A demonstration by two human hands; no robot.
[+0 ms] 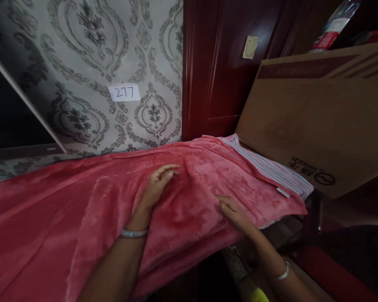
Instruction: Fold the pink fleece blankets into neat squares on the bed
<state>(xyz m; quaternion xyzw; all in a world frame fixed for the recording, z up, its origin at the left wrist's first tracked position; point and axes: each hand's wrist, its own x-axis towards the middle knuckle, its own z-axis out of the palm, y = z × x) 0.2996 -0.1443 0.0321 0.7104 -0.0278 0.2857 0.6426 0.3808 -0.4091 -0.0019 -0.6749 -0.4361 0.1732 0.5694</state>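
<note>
Blanket [182, 218] lay along the wall [154, 105], its long axis running left to right, under the left hand [157, 182], which curled loosely, contact unclear, while the right hand [234, 213], nearer its front edge, seemed to pinch a fold.

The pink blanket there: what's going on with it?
A person has both bare hands at a pink plush blanket, spread in folds below the patterned wall. The right hand seems to pinch a fold; the left hand is over the middle, fingers slightly curled. Striped cloth shows beyond the blanket's far right edge, beside a cardboard box.
</note>
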